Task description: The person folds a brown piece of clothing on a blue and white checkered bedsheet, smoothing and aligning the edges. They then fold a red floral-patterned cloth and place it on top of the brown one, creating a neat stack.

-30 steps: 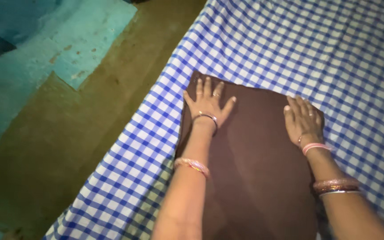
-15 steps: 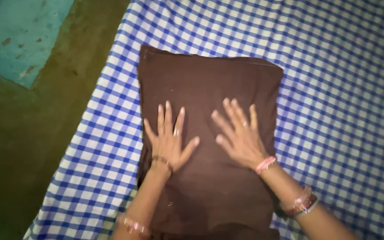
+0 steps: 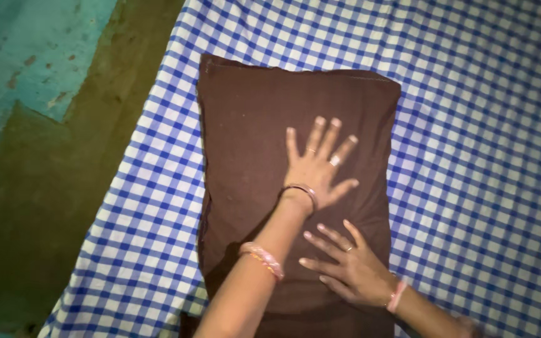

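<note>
A dark brown pillow point(image 3: 252, 125) lies flat on a blue-and-white checked sheet point(image 3: 458, 94). My left hand point(image 3: 317, 166) rests palm down on the pillow's middle, fingers spread, with rings and a bangle at the wrist. Nearer to me, my right hand point(image 3: 349, 266) also lies flat on the pillow's lower right part, fingers apart and pointing left, a pink band on its wrist. Neither hand grips anything.
The sheet's left edge point(image 3: 139, 163) runs diagonally beside a brownish floor point(image 3: 51, 188). A teal painted patch point(image 3: 26, 50) fills the upper left corner. Checked sheet extends to the right and far side of the pillow.
My left hand has slid up and to the right across the pillow. My right hand has drawn back toward me and turned its fingers leftward. The pillow has stayed in place.
</note>
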